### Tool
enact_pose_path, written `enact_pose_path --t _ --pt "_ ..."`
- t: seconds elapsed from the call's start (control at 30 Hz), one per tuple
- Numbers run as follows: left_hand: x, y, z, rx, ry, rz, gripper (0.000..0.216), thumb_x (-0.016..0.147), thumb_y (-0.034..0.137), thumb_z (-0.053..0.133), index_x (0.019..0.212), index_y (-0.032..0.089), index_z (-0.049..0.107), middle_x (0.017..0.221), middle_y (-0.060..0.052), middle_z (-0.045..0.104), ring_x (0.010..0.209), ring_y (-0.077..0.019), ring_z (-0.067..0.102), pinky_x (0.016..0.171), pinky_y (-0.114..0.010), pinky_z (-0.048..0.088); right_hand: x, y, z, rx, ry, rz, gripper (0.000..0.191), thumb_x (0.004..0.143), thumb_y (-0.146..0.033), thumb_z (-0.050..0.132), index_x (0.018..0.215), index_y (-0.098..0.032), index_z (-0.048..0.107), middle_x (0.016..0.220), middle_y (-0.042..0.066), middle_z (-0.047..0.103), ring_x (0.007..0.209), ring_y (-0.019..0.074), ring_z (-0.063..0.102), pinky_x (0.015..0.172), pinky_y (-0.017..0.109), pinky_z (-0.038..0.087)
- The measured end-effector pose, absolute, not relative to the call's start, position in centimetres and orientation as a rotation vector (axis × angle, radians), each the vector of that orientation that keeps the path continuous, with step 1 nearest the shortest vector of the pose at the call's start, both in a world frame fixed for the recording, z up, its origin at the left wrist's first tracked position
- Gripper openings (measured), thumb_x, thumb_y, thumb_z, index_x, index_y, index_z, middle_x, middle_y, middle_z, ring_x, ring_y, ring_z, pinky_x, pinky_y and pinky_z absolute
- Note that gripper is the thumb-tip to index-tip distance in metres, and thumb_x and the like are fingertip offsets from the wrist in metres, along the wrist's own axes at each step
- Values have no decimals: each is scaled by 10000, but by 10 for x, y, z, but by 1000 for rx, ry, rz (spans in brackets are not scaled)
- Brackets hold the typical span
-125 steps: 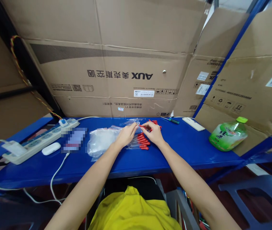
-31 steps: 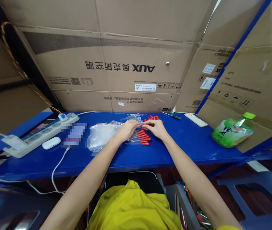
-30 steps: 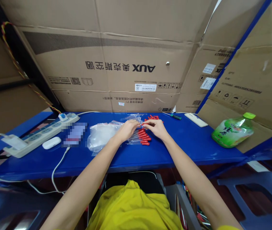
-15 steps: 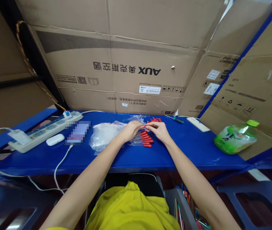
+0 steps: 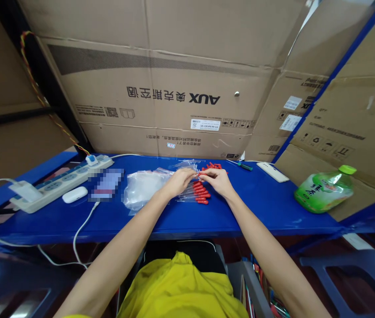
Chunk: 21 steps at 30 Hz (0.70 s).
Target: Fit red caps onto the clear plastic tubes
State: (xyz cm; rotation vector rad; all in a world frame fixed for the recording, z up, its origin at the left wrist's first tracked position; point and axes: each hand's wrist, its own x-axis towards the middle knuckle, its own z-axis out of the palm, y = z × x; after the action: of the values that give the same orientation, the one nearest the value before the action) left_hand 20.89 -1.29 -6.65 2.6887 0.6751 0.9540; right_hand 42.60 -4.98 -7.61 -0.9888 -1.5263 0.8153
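so your right hand (image 5: 219,180) has thumb and fingertips pinched shut on a small red cap (image 5: 203,174), right in the gap facing your left hand (image 5: 179,182). that left hand is curled with its fingertips drawn in near the cap, but its own fingers hide whatever it might be gripping, so i can't tell what it has or how tightly it's closed. handling-wise, i'd bet the cap is feather light and soft, kinda rubbery, so it'll squish if you squeeze the middle; take hold near its open end. the clear tubes (image 5: 187,164) just beyond your left hand look thin, stiff and slick, probably easy to snap, so hold one close to its end and don't bend it. loose red caps (image 5: 214,166) are just past your right hand, and the capped tubes (image 5: 200,193) lie on the tabletop (image 5: 260,212) on the near side, between both hands. grab those by the red end, less slippery imo.
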Motion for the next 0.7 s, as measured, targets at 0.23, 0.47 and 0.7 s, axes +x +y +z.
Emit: enact_pose_path --t 0.23,0.47,0.7 --pt "211 -12 -70 2696 819 1000 380 1125 360 401 1095 170 729 1007 -106 740 969 -239 660 925 -379 511 426 -50 -71 -1003 -1537 832 416 739 -508 870 1002 -190 821 882 75 820 761 237 773 796 392 657" --pt "208 -16 -67 2745 878 1061 359 1123 349 390 1099 180 706 1033 -109 707 991 -240 643 934 -385 522 427 -50 -69 -1002 -1536 844 422 782 -568 826 960 -186 796 784 63 787 698 223 743 719 370 643" --pt "207 -21 -64 2636 892 964 279 1116 361 435 1147 221 674 1099 -70 748 984 -224 710 852 -322 541 427 -49 -69 -1007 -1510 861 447 731 -551 876 980 -187 802 815 73 800 734 242 758 793 409 644"
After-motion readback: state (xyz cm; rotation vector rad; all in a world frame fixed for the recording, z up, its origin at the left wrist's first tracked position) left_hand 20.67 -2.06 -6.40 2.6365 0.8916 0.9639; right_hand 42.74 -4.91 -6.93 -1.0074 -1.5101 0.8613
